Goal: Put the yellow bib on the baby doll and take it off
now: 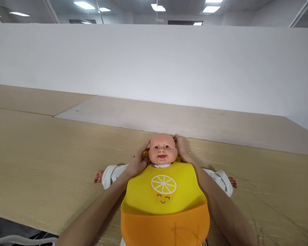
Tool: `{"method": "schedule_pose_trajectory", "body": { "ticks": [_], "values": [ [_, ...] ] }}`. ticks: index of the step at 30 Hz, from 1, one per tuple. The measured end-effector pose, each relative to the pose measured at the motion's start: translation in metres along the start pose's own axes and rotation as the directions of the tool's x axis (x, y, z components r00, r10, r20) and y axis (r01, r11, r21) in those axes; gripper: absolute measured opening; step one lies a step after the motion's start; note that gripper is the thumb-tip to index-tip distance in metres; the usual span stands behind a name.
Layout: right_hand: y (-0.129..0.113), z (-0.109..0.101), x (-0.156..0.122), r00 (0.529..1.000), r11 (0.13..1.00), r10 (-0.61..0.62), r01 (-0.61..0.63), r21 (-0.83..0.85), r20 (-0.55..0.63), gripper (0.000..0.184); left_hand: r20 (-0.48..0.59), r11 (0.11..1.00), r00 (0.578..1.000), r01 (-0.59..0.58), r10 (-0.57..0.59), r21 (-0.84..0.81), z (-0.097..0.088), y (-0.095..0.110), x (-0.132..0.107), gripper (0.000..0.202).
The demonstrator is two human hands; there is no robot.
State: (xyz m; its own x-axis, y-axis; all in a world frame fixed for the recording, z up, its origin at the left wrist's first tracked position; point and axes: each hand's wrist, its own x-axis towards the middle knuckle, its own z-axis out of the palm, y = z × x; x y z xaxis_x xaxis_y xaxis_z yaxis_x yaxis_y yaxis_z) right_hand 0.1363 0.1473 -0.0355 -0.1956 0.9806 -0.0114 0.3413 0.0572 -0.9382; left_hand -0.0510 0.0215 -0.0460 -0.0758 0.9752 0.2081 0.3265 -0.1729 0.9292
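Observation:
A baby doll [162, 149] lies on its back, face up, in a white outfit, with its arms spread to both sides. A yellow silicone bib [164, 186] with a lemon-slice print covers its chest and ends in an orange catch pocket [165, 223]. My left hand [138, 162] cups the doll's head on the image-left side, fingers against its cheek and ear area. My right hand [182, 148] holds the opposite side of the head. The back of the neck is hidden.
The doll lies on a light wood-grain tabletop [53, 164], with a paler board [169, 119] beyond it and a white partition wall [154, 68] behind. A white cable [20, 240] crosses a dark area at the lower left corner.

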Motion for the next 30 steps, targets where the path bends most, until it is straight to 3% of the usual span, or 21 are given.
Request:
{"method": "schedule_pose_trajectory", "body": {
  "ticks": [2, 5, 12, 19, 26, 30],
  "values": [
    [-0.003, 0.000, 0.001, 0.999, 0.992, 0.015, -0.019, 0.128, 0.030, 0.029, 0.004, 1.000, 1.000, -0.001, 0.001, -0.009, 0.000, -0.001, 0.000, 0.070],
    [-0.005, -0.004, 0.001, 0.999, 0.987, -0.025, 0.017, 0.160, 0.045, 0.018, 0.008, 1.000, 1.000, -0.005, 0.005, -0.022, 0.000, -0.002, 0.000, 0.070],
    [0.000, -0.013, 0.005, 1.000, 1.000, 0.008, -0.008, 0.022, -0.012, 0.023, 0.015, 1.000, 1.000, -0.001, 0.001, 0.009, 0.000, 0.004, -0.001, 0.070],
    [0.006, -0.010, 0.009, 0.993, 0.995, -0.051, 0.042, -0.093, -0.104, 0.030, 0.008, 0.997, 0.998, 0.058, -0.058, 0.047, 0.001, 0.009, -0.002, 0.068],
    [0.004, -0.012, 0.008, 0.992, 0.971, -0.044, 0.015, -0.239, -0.116, 0.025, 0.018, 0.998, 1.000, 0.016, -0.017, 0.060, 0.000, 0.011, -0.001, 0.066],
    [-0.006, -0.019, 0.004, 0.993, 0.928, -0.038, -0.008, -0.372, -0.115, 0.019, -0.065, 0.993, 0.998, -0.010, 0.018, 0.117, -0.001, 0.009, -0.001, 0.060]
  ]
}}
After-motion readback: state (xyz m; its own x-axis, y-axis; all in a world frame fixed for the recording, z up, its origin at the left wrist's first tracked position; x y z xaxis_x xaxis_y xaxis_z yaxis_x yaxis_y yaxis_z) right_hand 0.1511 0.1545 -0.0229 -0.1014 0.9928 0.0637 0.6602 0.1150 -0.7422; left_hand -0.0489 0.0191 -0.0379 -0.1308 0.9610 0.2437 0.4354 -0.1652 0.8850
